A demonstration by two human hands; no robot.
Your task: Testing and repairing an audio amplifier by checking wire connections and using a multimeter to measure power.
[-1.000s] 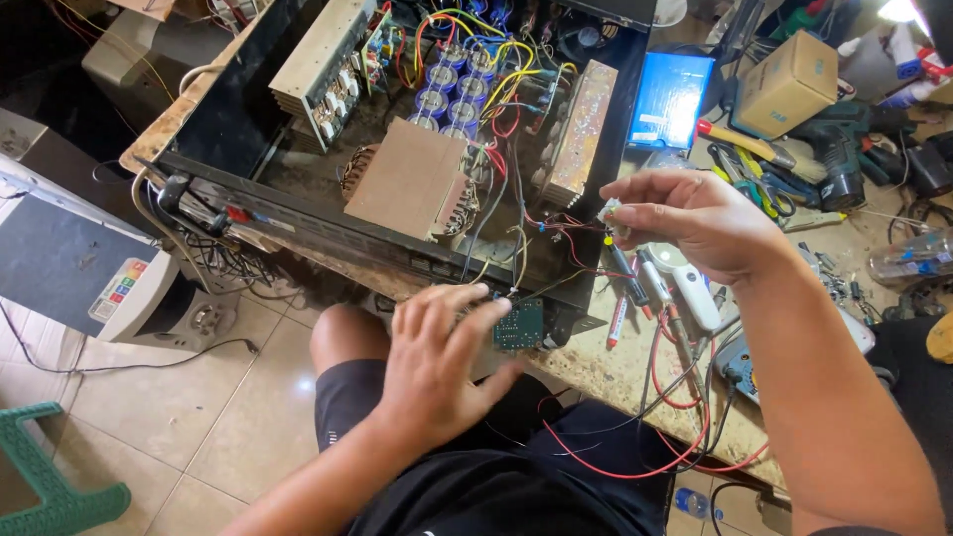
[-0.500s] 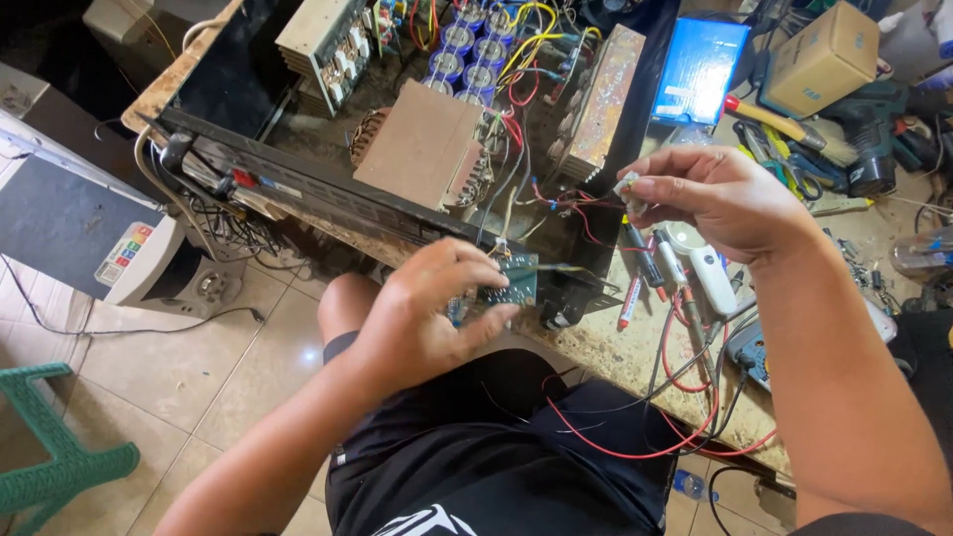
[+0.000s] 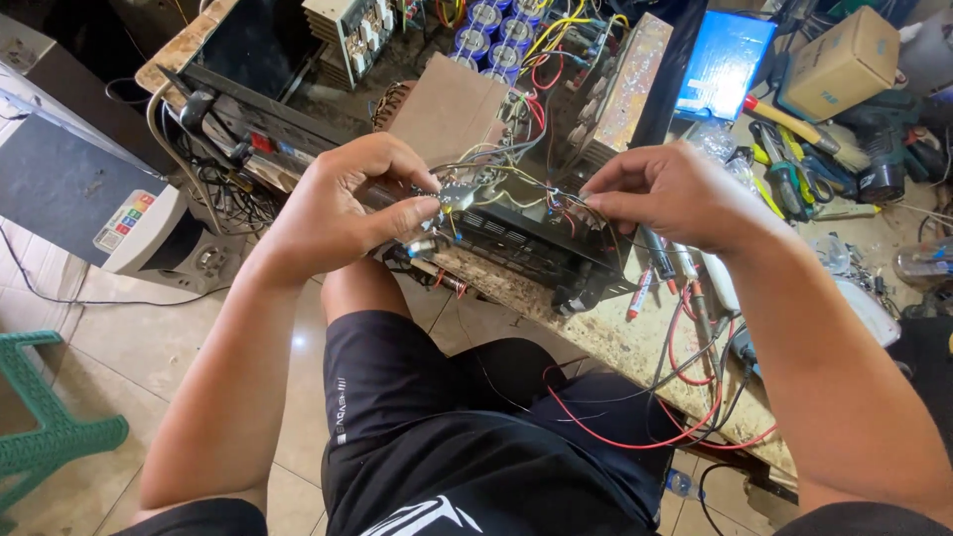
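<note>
My left hand (image 3: 342, 203) pinches a small circuit board (image 3: 449, 199) with thin wires trailing from it, held just in front of an opened amplifier chassis (image 3: 516, 233). My right hand (image 3: 670, 194) pinches a bundle of thin coloured wires (image 3: 581, 203) running between that small board and the chassis. Both hands hover over the front edge of a worn workbench (image 3: 606, 333). Inside the chassis sit a brown board (image 3: 447, 109), blue capacitors (image 3: 496, 25) and yellow and red wiring.
Pens and probes (image 3: 660, 263) lie on the bench by my right wrist, with red and black leads (image 3: 685, 397) hanging over my lap. A blue box (image 3: 725, 65), cardboard box (image 3: 839, 60) and hand tools (image 3: 794, 174) crowd the right. A grey device (image 3: 89, 189) and green stool (image 3: 45, 417) stand left.
My left hand rose from my lap to the chassis front, carrying the small board. My right hand moved left and down to meet it at the wires. The view shifted closer.
</note>
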